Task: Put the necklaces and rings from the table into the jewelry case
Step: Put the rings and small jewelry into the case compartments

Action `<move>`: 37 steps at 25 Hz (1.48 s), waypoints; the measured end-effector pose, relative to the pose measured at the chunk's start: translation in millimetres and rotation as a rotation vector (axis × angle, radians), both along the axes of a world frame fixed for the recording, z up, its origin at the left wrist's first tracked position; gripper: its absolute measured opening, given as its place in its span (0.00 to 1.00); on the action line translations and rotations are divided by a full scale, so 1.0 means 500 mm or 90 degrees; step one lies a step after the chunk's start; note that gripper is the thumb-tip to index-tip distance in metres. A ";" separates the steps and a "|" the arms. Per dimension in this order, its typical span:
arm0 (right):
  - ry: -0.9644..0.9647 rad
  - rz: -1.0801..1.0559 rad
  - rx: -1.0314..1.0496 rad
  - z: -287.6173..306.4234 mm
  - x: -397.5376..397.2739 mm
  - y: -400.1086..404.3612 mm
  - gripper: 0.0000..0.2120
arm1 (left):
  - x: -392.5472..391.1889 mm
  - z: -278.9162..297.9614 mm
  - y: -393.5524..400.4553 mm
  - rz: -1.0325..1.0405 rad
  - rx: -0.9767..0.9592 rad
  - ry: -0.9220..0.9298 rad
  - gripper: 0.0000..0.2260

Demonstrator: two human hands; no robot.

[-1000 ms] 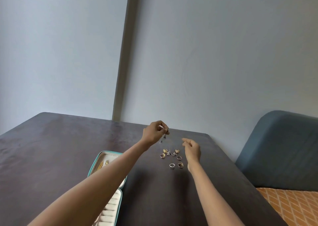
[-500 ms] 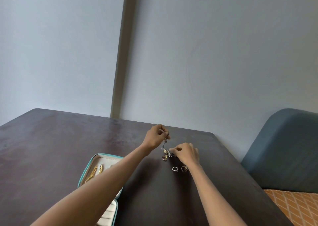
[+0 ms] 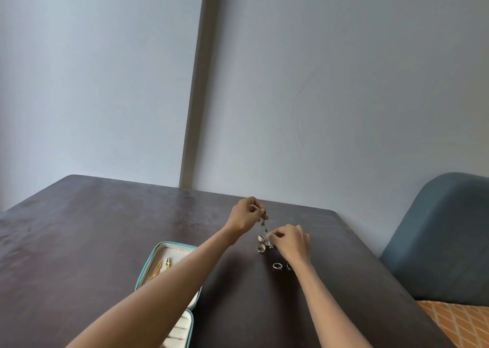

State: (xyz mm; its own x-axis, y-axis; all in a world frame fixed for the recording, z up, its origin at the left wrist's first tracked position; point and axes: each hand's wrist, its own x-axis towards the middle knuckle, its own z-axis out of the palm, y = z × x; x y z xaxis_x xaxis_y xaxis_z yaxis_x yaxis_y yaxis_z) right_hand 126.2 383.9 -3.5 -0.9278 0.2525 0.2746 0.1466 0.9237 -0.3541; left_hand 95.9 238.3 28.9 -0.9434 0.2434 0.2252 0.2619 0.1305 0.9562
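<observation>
- The jewelry case [image 3: 148, 268] lies open at the table's [image 3: 79, 228] near left, partly under the left forearm; gold pieces [image 3: 158, 269] already sit in its far half.
- The left hand [image 3: 244, 215] still pinches one end of a thin necklace [image 3: 263, 226], lifted above the table, as it did a second ago.
- Two rings [image 3: 261, 243] lie just below the hanging chain.
- The right hand [image 3: 289, 241], open and hovering a second ago, has come down and now pinches the necklace's lower end among the rings.
- Two more rings [image 3: 277, 266] rest beside the right wrist.
- Likely the chain is being freed before going into the case; the rings remain.
</observation>
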 end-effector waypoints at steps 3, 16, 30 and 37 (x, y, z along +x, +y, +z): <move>0.073 0.005 -0.348 0.016 0.013 -0.003 0.07 | 0.010 0.006 -0.004 -0.006 0.023 -0.011 0.06; 0.186 0.249 -0.844 0.145 0.152 -0.113 0.05 | 0.149 0.097 -0.082 -0.022 0.170 -0.015 0.05; 0.220 0.298 -0.824 0.207 0.265 -0.260 0.07 | 0.290 0.163 -0.272 0.002 0.108 0.112 0.07; 0.189 0.303 -0.829 0.190 0.319 -0.315 0.04 | 0.347 0.144 -0.343 0.044 0.084 0.119 0.06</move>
State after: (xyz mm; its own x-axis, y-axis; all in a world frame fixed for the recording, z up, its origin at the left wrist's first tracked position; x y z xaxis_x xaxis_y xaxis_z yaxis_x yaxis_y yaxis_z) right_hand 285.7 226.5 91.6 -0.9449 0.1568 0.2875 -0.3097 -0.1431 -0.9400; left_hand 269.3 66.6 101.0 -0.8960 0.1359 0.4227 0.4303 0.0309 0.9022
